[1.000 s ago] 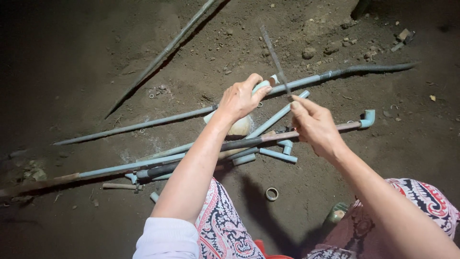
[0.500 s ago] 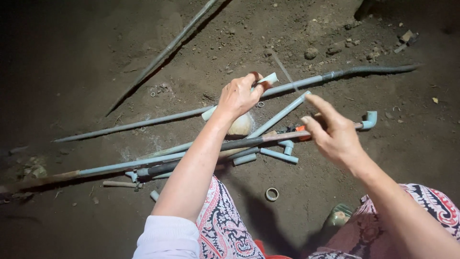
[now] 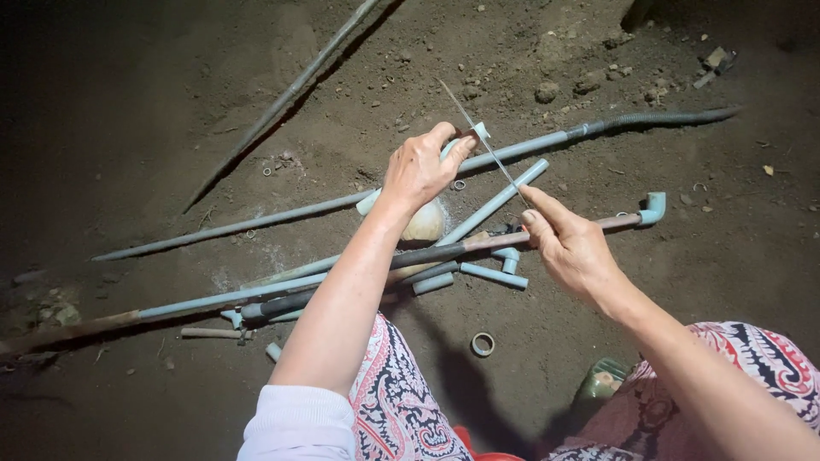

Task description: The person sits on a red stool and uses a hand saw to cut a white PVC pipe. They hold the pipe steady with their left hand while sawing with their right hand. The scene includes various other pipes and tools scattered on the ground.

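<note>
Two hands busy: left hand (image 3: 420,171) grips a short pipe piece (image 3: 475,135), right hand (image 3: 571,246) pinches a thin blade (image 3: 483,141) laid across it. Cut looks barely begun, I'd say. Pipes (image 3: 359,265) strewn on dirt floor (image 3: 171,102).

Single view, head-worn camera. Looks steeply down and forward over the person's knees at a dirt floor (image 3: 128,102). Close range: both forearms enter from the bottom edge, left hand (image 3: 418,171) and right hand (image 3: 572,248) near frame centre. Scattered pipes (image 3: 256,224) span the middle. Corners fall dark.
</note>
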